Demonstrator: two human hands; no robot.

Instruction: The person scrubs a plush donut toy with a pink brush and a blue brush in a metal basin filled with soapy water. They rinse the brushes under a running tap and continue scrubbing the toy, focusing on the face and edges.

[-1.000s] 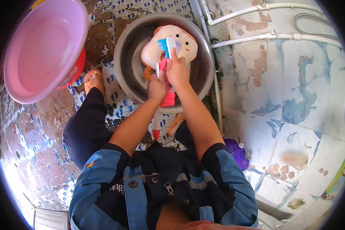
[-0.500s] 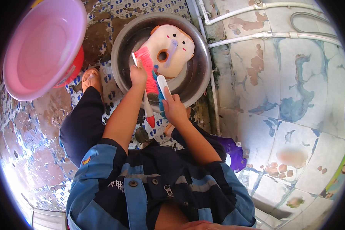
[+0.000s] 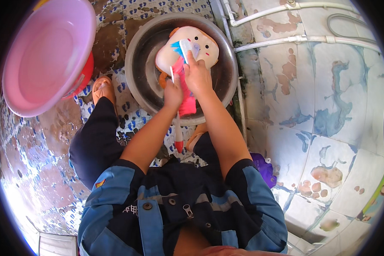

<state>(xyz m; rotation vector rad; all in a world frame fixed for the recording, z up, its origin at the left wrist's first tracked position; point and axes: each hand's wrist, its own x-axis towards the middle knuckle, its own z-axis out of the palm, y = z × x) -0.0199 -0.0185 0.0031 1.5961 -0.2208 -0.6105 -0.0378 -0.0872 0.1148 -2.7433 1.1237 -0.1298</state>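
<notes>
A cream plush cushion [image 3: 167, 59] with a stitched face and orange edges lies in a wide metal basin [image 3: 137, 87]. My left hand [image 3: 173, 93] is closed around a long brush with pink bristles [image 3: 187, 101]; its white handle, ending in a red tip [image 3: 178, 146], reaches back over the near rim. Beside and slightly beyond it, my right hand [image 3: 197, 77] grips a white-backed scrubbing brush [image 3: 184, 47]. That brush's blue bristles [image 3: 176, 45] are over the cushion near its face. The pink bristles lie partly under my right hand, and the cushion's lower part is hidden.
A large pink plastic tub [image 3: 47, 55] stands at the far left on a red bucket [image 3: 84, 74]. White pipes [image 3: 277, 41] run along the tiled wall on the right. A purple bag [image 3: 264, 170] sits by the wall near my right leg. The patterned floor looks wet.
My right hand has moved forward with the scrubbing brush, from beside the pink bristles onto the cushion. My left hand has shifted right and nearer with the pink brush. The cushion's hole is now covered.
</notes>
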